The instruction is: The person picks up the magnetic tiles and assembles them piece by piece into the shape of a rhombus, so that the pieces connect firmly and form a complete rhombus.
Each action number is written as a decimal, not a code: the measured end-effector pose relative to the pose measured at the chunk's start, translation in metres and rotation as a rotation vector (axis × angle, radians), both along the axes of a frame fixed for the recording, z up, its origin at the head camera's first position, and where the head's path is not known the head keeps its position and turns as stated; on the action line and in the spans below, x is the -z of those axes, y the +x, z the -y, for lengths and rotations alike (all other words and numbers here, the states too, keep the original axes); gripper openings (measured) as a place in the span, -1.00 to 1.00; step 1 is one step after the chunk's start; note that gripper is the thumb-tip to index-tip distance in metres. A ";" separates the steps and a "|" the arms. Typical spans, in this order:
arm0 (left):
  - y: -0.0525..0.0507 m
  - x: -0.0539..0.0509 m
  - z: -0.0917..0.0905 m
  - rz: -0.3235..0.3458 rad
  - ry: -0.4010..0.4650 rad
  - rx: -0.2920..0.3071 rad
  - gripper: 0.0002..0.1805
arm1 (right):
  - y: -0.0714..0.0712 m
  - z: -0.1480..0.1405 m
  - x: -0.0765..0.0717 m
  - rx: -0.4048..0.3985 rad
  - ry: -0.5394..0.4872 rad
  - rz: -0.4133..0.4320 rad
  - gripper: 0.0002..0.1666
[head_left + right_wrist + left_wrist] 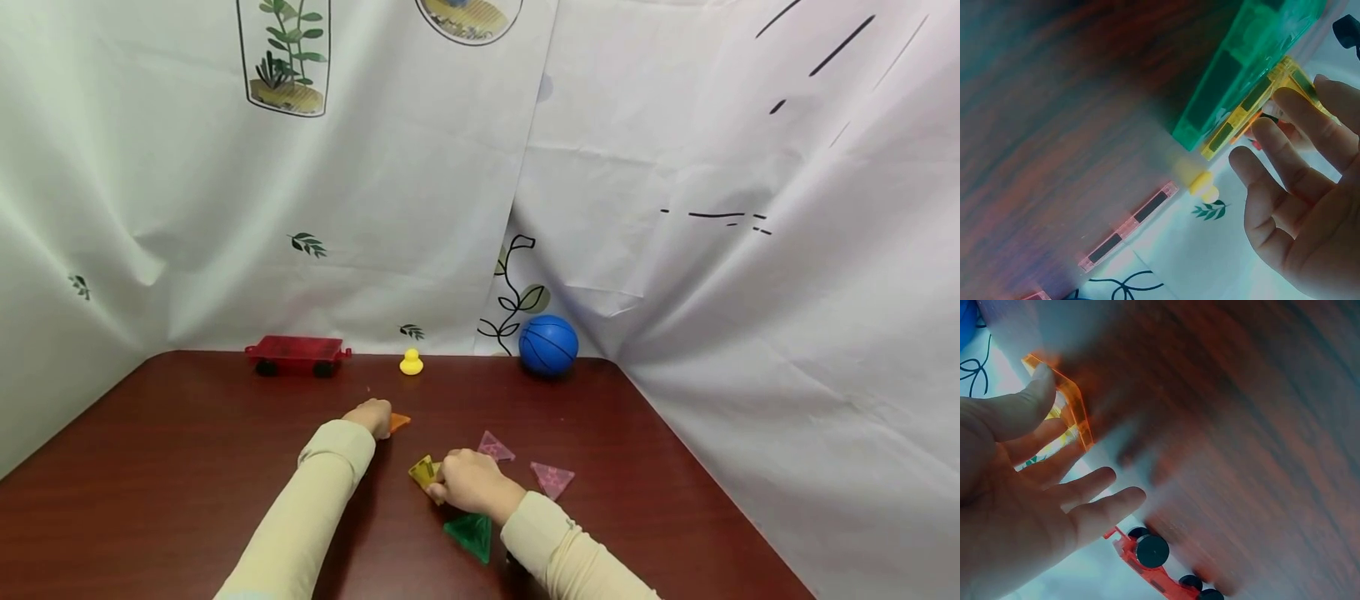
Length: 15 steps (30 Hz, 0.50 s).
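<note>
A red toy wagon (pixel 300 351) stands at left on a dark wooden table (pixel 187 483), before a white patterned cloth (pixel 412 183). A person's left hand (pixel 370 417) pinches an orange triangle (pixel 400 422) near the table's middle, thumb and nearest fingers closed on its edge, the other two extended. Behind it sits a yellow duck (pixel 411 363). Just to the right and nearer the person, a yellow triangle (pixel 422 472) is gripped by the right hand (pixel 471 482), fingers bent and the gap narrow. A green triangle (pixel 474 536) lies nearer the person, one pink triangle (pixel 492 447) beyond the right hand. At right are a blue ball (pixel 548 345) and a second pink triangle (pixel 552 479).
</note>
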<state>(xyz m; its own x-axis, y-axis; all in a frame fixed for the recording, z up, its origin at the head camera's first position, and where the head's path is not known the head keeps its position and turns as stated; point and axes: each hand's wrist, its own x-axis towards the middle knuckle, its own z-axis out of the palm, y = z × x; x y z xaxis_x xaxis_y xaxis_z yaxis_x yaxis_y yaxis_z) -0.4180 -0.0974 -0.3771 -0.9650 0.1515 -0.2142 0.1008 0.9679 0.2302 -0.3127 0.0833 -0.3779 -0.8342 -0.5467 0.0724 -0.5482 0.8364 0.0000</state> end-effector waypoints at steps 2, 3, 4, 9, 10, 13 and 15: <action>0.000 -0.001 0.001 0.010 0.011 -0.004 -0.89 | 0.000 0.000 -0.001 0.001 -0.001 0.001 -0.67; 0.001 -0.001 0.001 0.015 0.021 -0.008 -0.88 | 0.000 0.000 -0.001 0.002 -0.001 0.004 -0.68; 0.001 -0.001 0.002 0.015 0.026 -0.006 -0.87 | 0.001 0.000 -0.001 0.004 -0.001 0.005 -0.69; 0.002 0.001 0.005 -0.004 0.041 0.002 -0.77 | 0.002 0.001 -0.002 0.004 -0.007 0.010 -0.71; 0.002 0.001 0.005 -0.005 0.039 0.008 -0.76 | 0.002 0.001 -0.002 0.004 -0.006 0.009 -0.71; 0.002 0.000 0.005 0.000 0.036 0.021 -0.80 | 0.002 0.001 -0.002 0.003 -0.011 0.005 -0.70; 0.002 -0.001 0.005 0.005 0.032 0.021 -0.84 | 0.002 0.001 -0.002 0.003 -0.014 0.002 -0.70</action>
<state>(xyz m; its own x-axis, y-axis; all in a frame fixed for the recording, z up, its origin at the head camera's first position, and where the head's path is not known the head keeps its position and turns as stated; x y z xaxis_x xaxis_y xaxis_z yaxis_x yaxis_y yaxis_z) -0.4160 -0.1022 -0.3762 -0.9606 0.1784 -0.2133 0.1197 0.9577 0.2617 -0.3106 0.0821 -0.3762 -0.8357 -0.5435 0.0788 -0.5460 0.8377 -0.0131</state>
